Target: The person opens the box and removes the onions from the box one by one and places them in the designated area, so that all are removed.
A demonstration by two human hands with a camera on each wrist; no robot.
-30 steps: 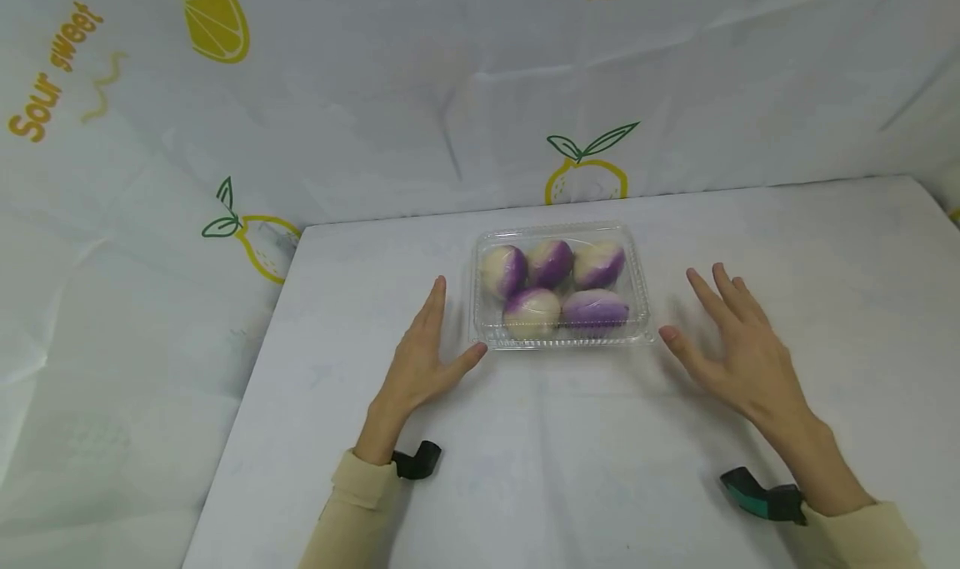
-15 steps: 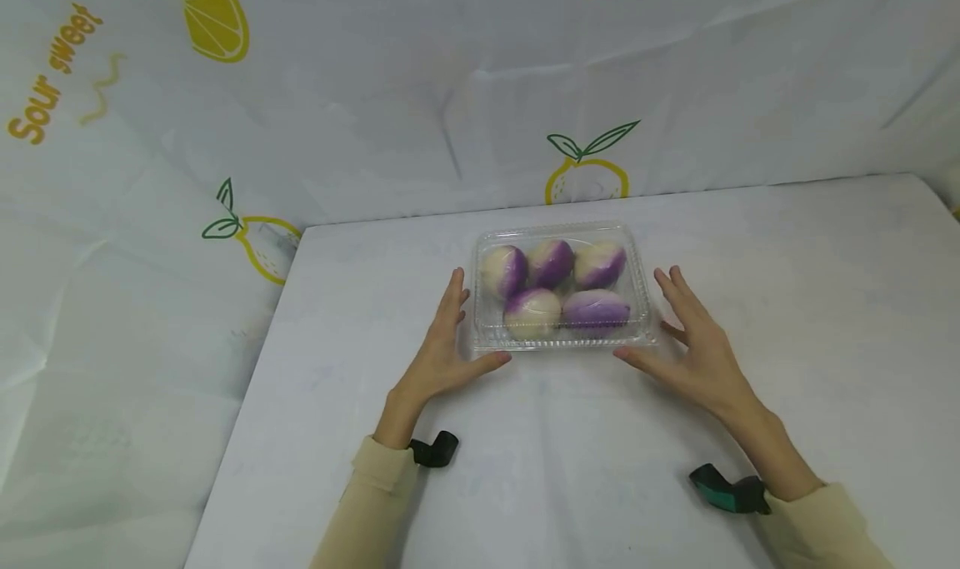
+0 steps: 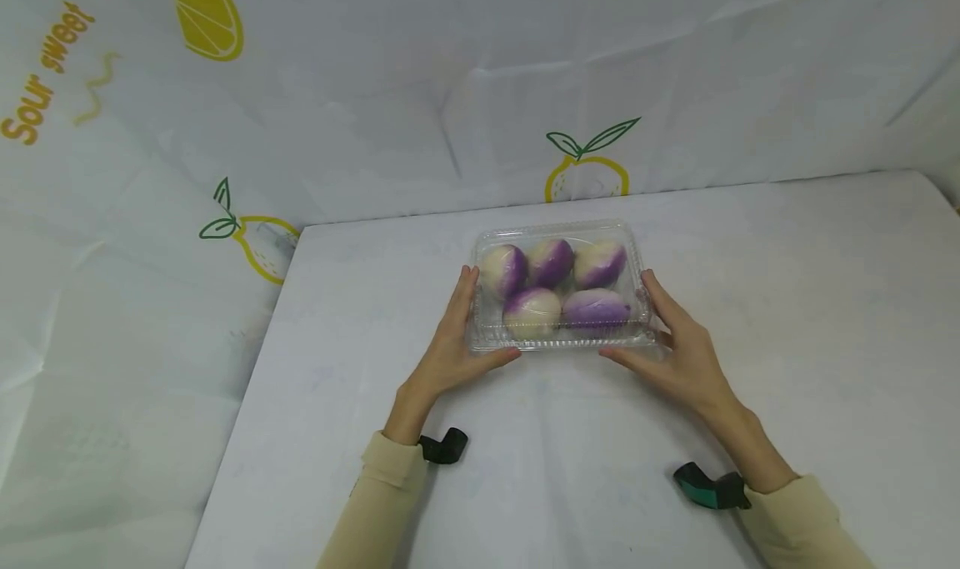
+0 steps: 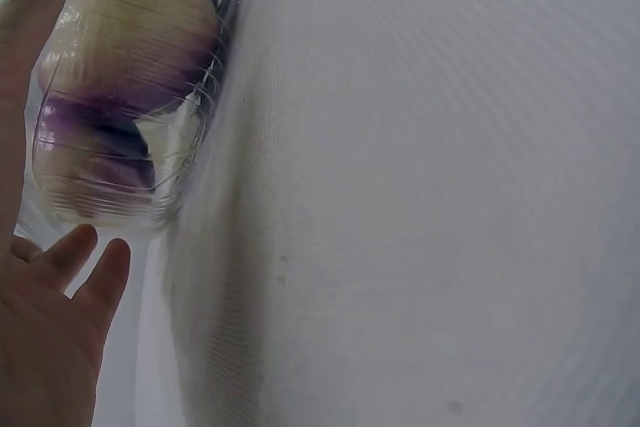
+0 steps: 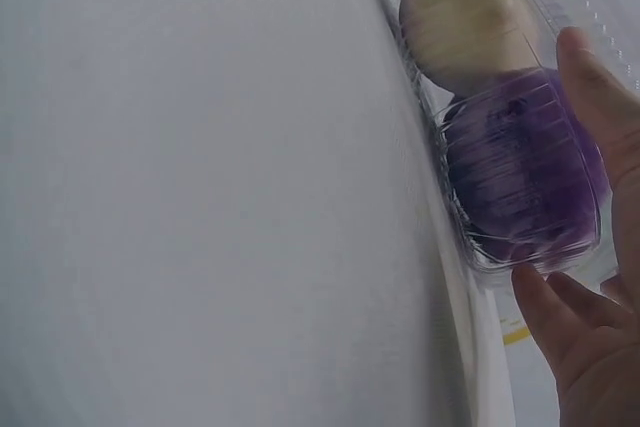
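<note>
A clear plastic clamshell box [image 3: 491,329] lies on the white-covered table, lid down. Inside it are several purple-and-white turnips [image 3: 532,312], seen through the plastic. My left hand [image 3: 444,354] is at the box's left side, fingers extended along the edge and thumb reaching toward the front rim. On the opposite side, my right hand [image 3: 688,359] mirrors it, fingertips right at the edge and thumb near the front right corner. Both wrist views show extended fingers [image 4: 100,282] close against the box's ends, with the thumb [image 5: 595,87] beside the plastic wall.
The box rests on a white cloth-covered table [image 3: 555,469]. Behind it rises a white cloth backdrop [image 3: 360,136] printed with lemons and lettering, meeting the table's back edge. Black wrist mounts [image 3: 446,446] stick out from both wrists, below tan sleeves.
Both hands have moved inward, the right one farther to the left, until their fingers are at the box's sides. The box and turnips have stayed in place.
</note>
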